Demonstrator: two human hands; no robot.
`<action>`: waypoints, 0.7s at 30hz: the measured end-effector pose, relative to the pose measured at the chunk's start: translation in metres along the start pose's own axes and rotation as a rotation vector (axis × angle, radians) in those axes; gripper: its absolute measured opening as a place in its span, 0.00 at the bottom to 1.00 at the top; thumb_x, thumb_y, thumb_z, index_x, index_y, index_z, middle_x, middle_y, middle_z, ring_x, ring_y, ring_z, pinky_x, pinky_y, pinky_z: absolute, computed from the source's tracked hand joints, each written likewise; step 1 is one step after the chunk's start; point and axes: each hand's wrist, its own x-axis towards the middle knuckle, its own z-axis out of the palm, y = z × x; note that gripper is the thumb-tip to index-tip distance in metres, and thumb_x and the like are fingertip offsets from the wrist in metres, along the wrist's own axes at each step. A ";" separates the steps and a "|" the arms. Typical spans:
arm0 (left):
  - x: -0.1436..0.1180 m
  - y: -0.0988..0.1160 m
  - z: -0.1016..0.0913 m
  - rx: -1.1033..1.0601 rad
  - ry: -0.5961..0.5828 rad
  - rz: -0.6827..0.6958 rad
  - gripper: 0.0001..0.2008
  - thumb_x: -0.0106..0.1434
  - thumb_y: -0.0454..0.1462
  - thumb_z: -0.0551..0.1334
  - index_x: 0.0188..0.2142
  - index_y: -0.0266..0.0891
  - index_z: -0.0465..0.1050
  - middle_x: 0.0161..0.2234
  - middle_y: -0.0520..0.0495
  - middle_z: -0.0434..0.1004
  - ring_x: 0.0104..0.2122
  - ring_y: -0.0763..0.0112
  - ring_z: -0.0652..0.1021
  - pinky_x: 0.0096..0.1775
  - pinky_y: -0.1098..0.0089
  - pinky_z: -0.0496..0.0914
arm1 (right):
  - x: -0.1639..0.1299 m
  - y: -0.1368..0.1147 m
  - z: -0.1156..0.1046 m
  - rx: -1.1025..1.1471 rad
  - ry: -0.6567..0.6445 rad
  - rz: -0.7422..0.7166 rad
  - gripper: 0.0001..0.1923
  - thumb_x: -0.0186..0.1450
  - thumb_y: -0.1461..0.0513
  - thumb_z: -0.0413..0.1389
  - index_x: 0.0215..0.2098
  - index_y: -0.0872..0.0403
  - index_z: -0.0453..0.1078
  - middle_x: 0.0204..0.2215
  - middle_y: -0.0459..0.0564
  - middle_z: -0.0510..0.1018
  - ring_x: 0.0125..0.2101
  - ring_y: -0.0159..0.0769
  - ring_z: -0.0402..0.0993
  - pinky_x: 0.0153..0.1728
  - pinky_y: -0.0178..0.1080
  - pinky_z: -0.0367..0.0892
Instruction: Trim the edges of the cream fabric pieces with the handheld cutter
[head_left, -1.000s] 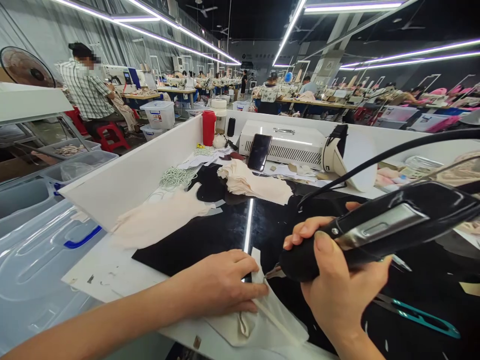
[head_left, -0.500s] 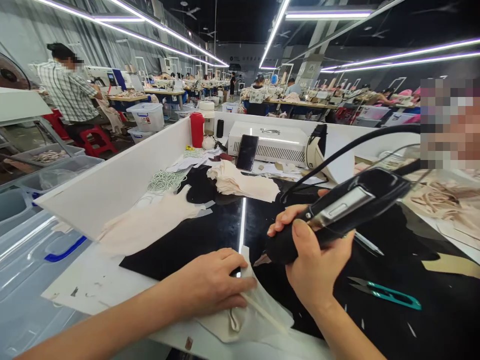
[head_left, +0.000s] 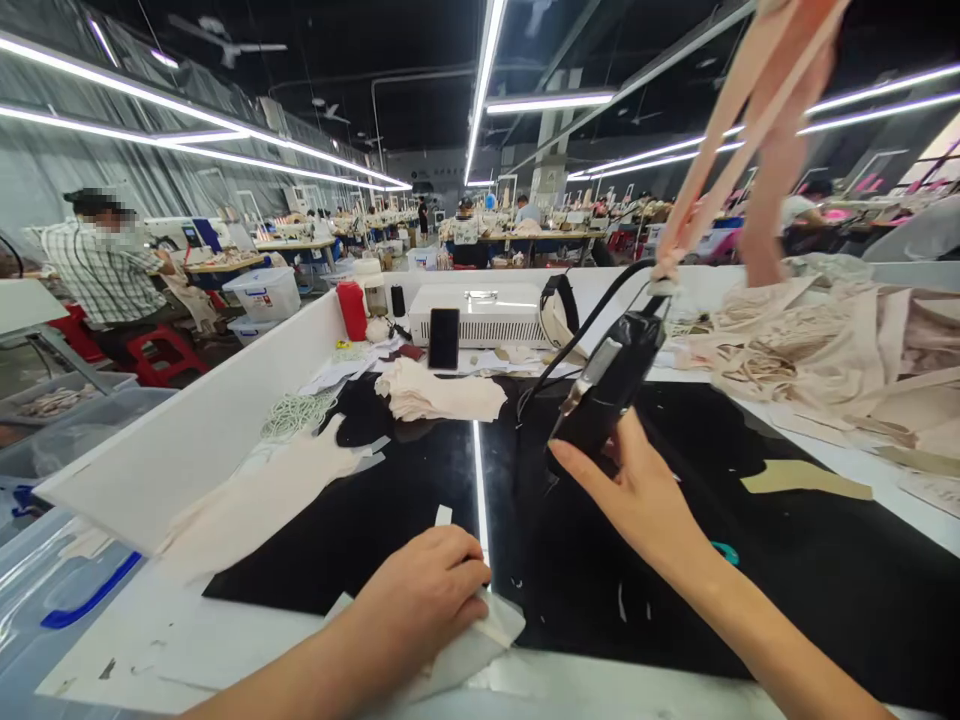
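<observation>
1 black tool [head_left: 615, 380] is grasped in my right hand [head_left: 634, 485], above 1 black mat [head_left: 570, 590]; my left hand [head_left: 427, 580], fingers bent, covers 1 pale cloth [head_left: 499, 620] by the mat's near edge; pinching or pressing, I cannot tell.

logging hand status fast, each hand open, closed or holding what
Left hand: curled over pale fabric; any pinch is hidden.
Right hand: at the black handheld tool, fingers mostly hidden; grip can't be told.

Left hand [head_left: 427, 580] palm down, fingers curled; right hand [head_left: 637, 485] farther forward, thumb outstretched.
</observation>
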 end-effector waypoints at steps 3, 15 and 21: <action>0.004 0.000 0.004 -0.022 -0.024 -0.044 0.07 0.69 0.27 0.68 0.39 0.38 0.73 0.44 0.47 0.78 0.42 0.65 0.80 0.46 0.69 0.76 | -0.013 0.035 -0.026 -0.202 -0.096 -0.089 0.24 0.68 0.46 0.64 0.58 0.46 0.74 0.47 0.51 0.84 0.44 0.49 0.82 0.49 0.56 0.80; 0.009 -0.013 0.003 0.111 -0.105 -0.130 0.13 0.64 0.25 0.69 0.45 0.39 0.74 0.41 0.50 0.79 0.40 0.64 0.80 0.43 0.68 0.72 | -0.075 0.153 -0.100 -0.544 -0.343 -0.180 0.20 0.75 0.47 0.54 0.51 0.45 0.83 0.48 0.58 0.85 0.45 0.53 0.85 0.46 0.50 0.81; 0.015 -0.010 -0.014 -0.017 -0.181 -0.317 0.09 0.61 0.25 0.66 0.35 0.40 0.77 0.36 0.53 0.75 0.36 0.70 0.77 0.37 0.74 0.67 | -0.074 0.122 -0.097 -0.501 -0.295 -0.148 0.18 0.76 0.50 0.50 0.37 0.48 0.77 0.34 0.52 0.81 0.32 0.44 0.81 0.33 0.42 0.77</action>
